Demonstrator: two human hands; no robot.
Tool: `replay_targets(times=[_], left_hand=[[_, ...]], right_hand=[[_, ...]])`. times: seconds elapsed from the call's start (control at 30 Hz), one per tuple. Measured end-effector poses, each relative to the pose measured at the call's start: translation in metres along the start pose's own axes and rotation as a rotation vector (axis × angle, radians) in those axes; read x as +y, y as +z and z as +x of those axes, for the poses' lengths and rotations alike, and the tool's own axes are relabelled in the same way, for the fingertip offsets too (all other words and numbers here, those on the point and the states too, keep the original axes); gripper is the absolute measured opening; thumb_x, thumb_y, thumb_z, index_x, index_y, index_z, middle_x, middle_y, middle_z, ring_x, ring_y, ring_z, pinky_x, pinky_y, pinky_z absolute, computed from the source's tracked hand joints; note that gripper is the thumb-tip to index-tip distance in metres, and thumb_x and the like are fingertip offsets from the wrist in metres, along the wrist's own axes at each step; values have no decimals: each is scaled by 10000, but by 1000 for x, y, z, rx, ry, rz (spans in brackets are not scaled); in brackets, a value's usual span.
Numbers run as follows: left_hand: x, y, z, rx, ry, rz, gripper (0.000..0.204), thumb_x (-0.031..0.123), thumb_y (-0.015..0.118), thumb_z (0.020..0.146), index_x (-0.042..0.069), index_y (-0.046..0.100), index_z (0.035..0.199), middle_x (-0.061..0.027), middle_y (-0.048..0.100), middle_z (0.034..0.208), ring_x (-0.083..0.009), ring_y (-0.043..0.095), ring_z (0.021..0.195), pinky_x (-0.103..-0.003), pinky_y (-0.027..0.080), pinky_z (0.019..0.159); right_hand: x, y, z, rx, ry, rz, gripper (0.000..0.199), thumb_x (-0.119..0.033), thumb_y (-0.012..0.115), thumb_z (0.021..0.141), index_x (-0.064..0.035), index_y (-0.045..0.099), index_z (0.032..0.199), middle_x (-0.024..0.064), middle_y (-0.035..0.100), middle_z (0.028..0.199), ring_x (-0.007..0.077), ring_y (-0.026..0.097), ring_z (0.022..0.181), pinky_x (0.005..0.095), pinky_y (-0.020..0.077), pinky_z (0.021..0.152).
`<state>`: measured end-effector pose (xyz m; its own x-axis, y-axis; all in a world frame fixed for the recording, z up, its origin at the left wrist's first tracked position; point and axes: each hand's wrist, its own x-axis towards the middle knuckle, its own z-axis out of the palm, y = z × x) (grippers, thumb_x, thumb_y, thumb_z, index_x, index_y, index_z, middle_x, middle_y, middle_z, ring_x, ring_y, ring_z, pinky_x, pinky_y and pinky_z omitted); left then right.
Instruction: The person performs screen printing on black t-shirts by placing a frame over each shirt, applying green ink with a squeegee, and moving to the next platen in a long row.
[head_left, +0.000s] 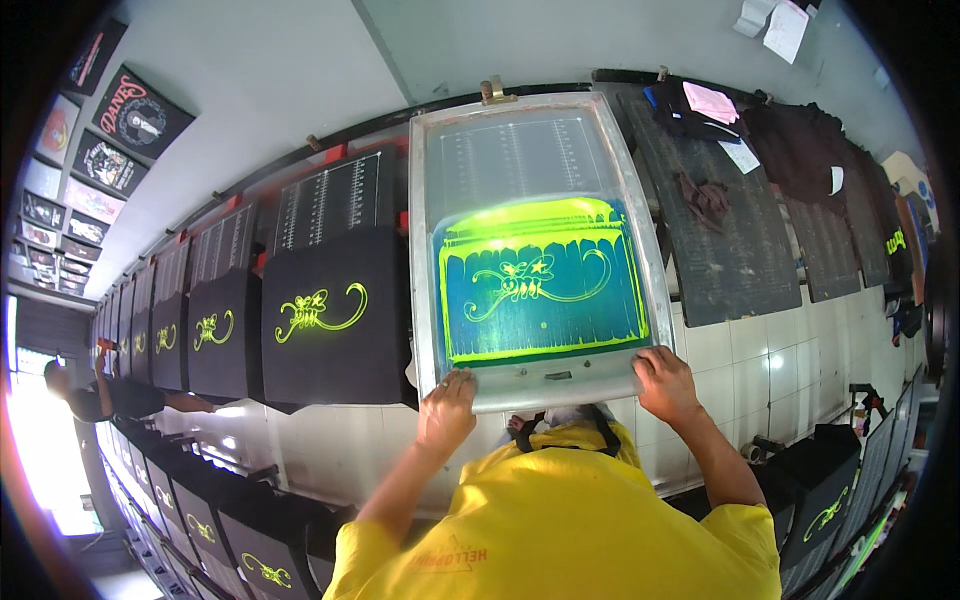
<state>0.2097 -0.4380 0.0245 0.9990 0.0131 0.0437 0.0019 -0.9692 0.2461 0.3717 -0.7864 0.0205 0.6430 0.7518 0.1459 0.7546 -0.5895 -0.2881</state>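
A: We're in a bright workroom, a pale grey wall [470,45] across the top of the view, white floor tiles [745,350] at middle right. Black garments [335,350] run in a row toward the far left, the nearest wearing a yellow-green flourish [318,309].

B: And dead centre, the printing screen [540,270]! Metal rim all round, blue across its lower half, yellow-green ink [530,215] banked thickest along the top of that blue.

A: Look at the grip: the left hand [449,408] is clamped on the rim at the screen's lower left corner, the right hand [664,382] clamped on the lower right. Well apart, nearly the full lower edge between them.

B: So which step is this? I'd call it positioning the screen by its near edge; lowering or raising, one still moment can't settle it.

A: Either way, my read is that the next move calls for both corners travelling level, no sideways drag to smear wet ink.

B: What can't we see? Whatever lies beneath the screen is covered, and I can't tell whether the rim touches down. The underside of each grip is hidden too.

A: Far left, a bright opening [50,430] glares, the co-worker [130,398] looks tiny, and the farthest garments blur together. The far right edge is too dark to read.
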Motion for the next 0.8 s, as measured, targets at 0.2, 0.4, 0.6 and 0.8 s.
replay_targets(times=[0.2,0.4,0.6,0.8], left_hand=[[-24,6,39,-10,40,18,452,-1,642,640,26,638,1091,-130,659,1194,-284,654,1080,-364,557,881],[-62,0,122,24,51,4,417,1,651,632,44,630,1046,-124,672,1083,-299,673,954,-371,568,802],[-92,-5,185,22,33,17,252,10,628,676,52,666,921,-149,679,861,-327,674,789,-416,556,723],[-94,-20,203,-130,-55,80,264,20,604,683,33,692,932,-223,687,852,-385,683,826,-467,548,767]], right_hand=[[25,13,39,71,-23,-16,185,-7,617,660,-32,578,840,96,598,947,285,613,865,383,558,678],[64,18,119,16,-19,-35,159,4,617,659,-20,568,809,110,596,857,305,621,818,415,546,653],[89,12,185,-14,-24,-29,127,-29,634,670,0,626,793,157,628,828,342,637,806,451,538,703],[94,-1,202,-68,17,-5,134,-56,653,683,4,656,802,184,662,851,371,658,827,482,526,742]])
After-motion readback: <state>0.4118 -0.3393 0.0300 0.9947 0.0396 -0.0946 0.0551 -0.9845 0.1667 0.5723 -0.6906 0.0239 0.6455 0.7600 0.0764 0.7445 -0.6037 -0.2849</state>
